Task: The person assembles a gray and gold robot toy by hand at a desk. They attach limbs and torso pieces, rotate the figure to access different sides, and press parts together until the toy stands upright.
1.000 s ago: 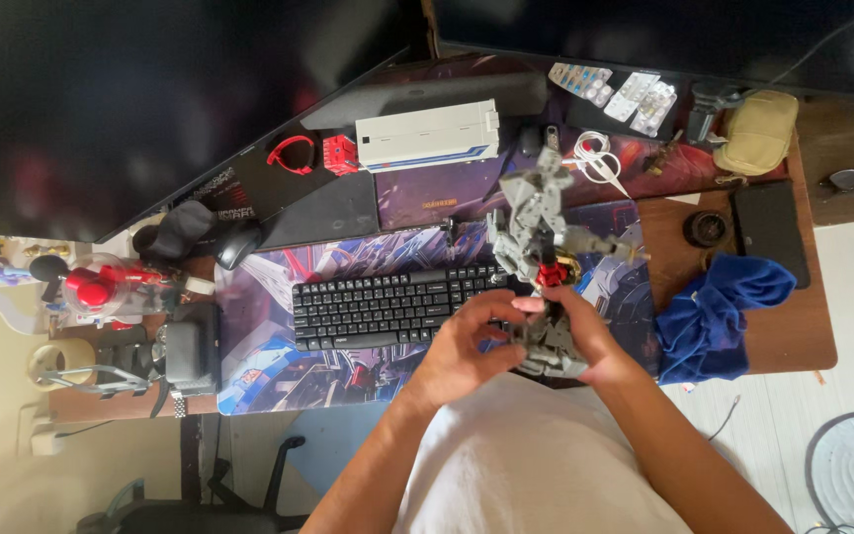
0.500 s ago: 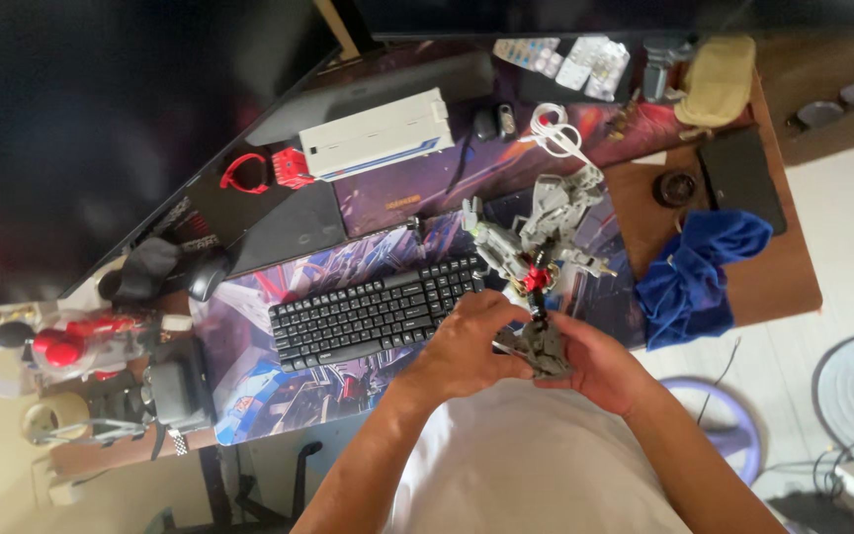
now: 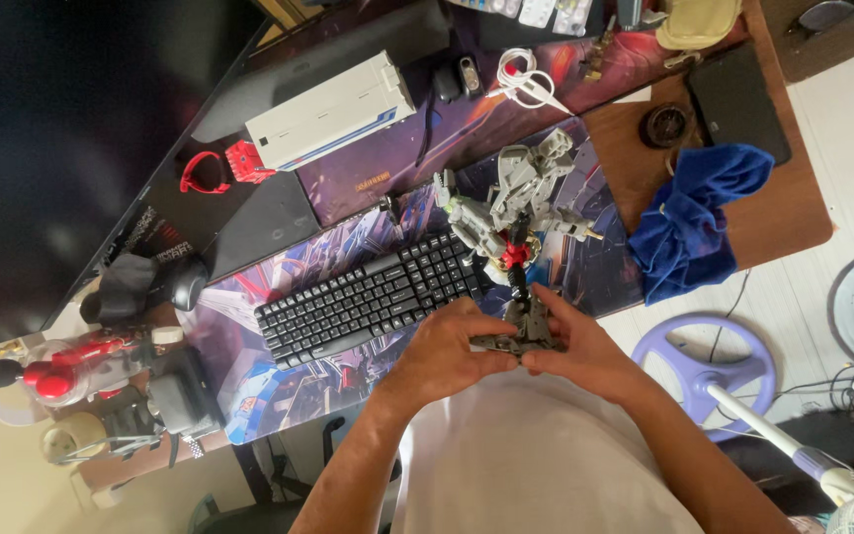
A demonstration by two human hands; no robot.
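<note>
Both forearms rise from the bottom edge of the frame and converge toward the centre, bare to the elbow. The left hand [image 3: 444, 348] sits just left of centre, fingers curled inward and thumb pressed forward in a pinch. The right hand [image 3: 577, 343] mirrors it just right of centre (palm turned partly inward), index finger stretched toward the left hand's fingertips, the other fingers folded. The two hands nearly touch, wrists bent slightly inward
</note>
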